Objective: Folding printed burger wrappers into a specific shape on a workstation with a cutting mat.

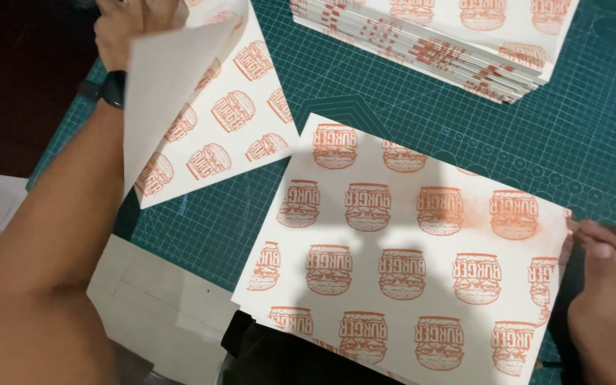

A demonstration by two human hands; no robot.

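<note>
Paper printed with orange burger pictures covers much of the green cutting mat point(408, 93) on the bench. The left hand point(126, 28), a dark watch point(112, 89) on its wrist, pinches a lifted, curling sheet point(201, 121) at its top edge. The right hand point(611, 314) rests its fingertips on the right edge of a flat sheet point(408, 257), grip loose. A stack of sheets point(443, 36) lies beyond.

Papers on a mat, with a hand at each side

A big flat sheet point(408, 264) lies in the middle of the mat point(600, 135); the right hand point(611, 299) touches its right edge; a stack of sheets point(450, 43) sits behind it; to the left, the left hand point(126, 28) lifts a folded sheet point(201, 107); a plain board point(158, 299) lies near the front left corner.
</note>
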